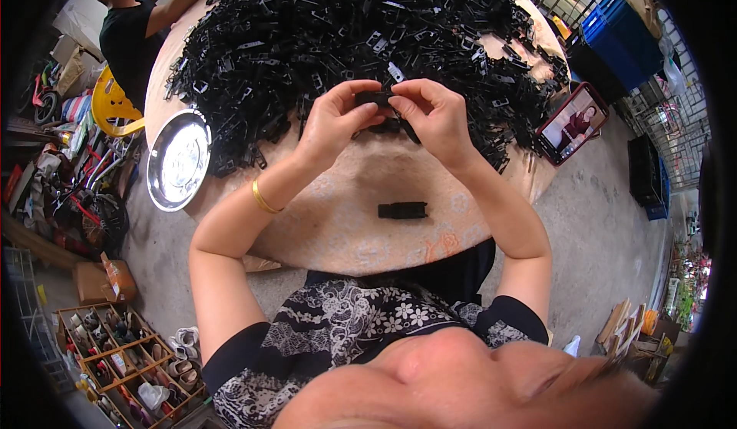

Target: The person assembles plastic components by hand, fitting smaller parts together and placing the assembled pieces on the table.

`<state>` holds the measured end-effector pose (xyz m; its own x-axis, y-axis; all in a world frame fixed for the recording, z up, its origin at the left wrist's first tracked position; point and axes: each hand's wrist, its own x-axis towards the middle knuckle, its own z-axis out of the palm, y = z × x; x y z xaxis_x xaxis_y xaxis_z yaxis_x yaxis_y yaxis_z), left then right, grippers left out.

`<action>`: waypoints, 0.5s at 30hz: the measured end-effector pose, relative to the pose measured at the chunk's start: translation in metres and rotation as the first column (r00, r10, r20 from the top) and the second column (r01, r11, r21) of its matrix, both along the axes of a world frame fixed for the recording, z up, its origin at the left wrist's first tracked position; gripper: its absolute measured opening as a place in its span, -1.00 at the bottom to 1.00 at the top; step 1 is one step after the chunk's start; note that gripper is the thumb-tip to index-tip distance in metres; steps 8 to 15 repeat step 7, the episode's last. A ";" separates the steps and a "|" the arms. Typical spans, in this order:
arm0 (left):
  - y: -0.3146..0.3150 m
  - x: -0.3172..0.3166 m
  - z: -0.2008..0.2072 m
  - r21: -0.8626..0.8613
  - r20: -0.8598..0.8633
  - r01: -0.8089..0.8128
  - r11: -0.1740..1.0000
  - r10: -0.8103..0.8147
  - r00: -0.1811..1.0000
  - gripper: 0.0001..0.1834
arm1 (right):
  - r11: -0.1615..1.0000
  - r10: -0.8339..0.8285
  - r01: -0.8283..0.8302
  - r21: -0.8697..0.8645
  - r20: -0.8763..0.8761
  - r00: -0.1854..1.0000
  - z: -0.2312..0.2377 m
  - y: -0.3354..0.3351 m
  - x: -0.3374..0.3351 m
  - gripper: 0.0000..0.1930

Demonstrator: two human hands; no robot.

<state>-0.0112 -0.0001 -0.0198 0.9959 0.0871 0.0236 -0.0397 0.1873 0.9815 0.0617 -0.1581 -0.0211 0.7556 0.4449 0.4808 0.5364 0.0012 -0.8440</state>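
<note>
Both my hands meet over the near edge of a big heap of small black plastic parts (307, 37). My left hand (339, 118) and my right hand (437, 118) are closed in a pinch on a small black plastic part (374, 98), one at each end. Fingers cover much of it, so its exact kind does not show. Between my forearms, a separate black rectangular plastic piece (403, 210) lies on the patterned tabletop (330, 229), apart from both hands.
A shiny round metal tray (180, 160) sits at the table's left edge. At the right edge a phone (572, 123) stands propped up. Another person (130, 30) is at the far left beside a yellow chair (111, 107). Blue crates (622, 37) stand at the far right.
</note>
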 end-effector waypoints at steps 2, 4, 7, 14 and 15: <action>0.002 0.000 0.002 -0.004 0.010 0.004 1.000 -0.004 1.000 -0.66 | 1.000 0.014 -0.014 -0.002 0.013 1.000 0.003 -0.002 0.000 -0.84; 0.003 0.000 0.003 0.084 -0.020 0.031 0.996 -0.030 0.999 -0.66 | 0.984 -0.030 0.032 -0.176 0.018 0.999 0.007 -0.004 -0.001 -0.83; 0.003 0.002 -0.005 0.101 -0.021 0.055 0.993 -0.053 0.998 -0.65 | 0.911 -0.097 0.165 -0.377 0.192 0.976 0.016 -0.007 -0.004 -0.76; 0.003 0.002 -0.005 0.101 -0.021 0.055 0.993 -0.053 0.998 -0.65 | 0.911 -0.097 0.165 -0.377 0.192 0.976 0.016 -0.007 -0.004 -0.76; 0.003 0.002 -0.005 0.101 -0.021 0.055 0.993 -0.053 0.998 -0.65 | 0.911 -0.097 0.165 -0.377 0.192 0.976 0.016 -0.007 -0.004 -0.76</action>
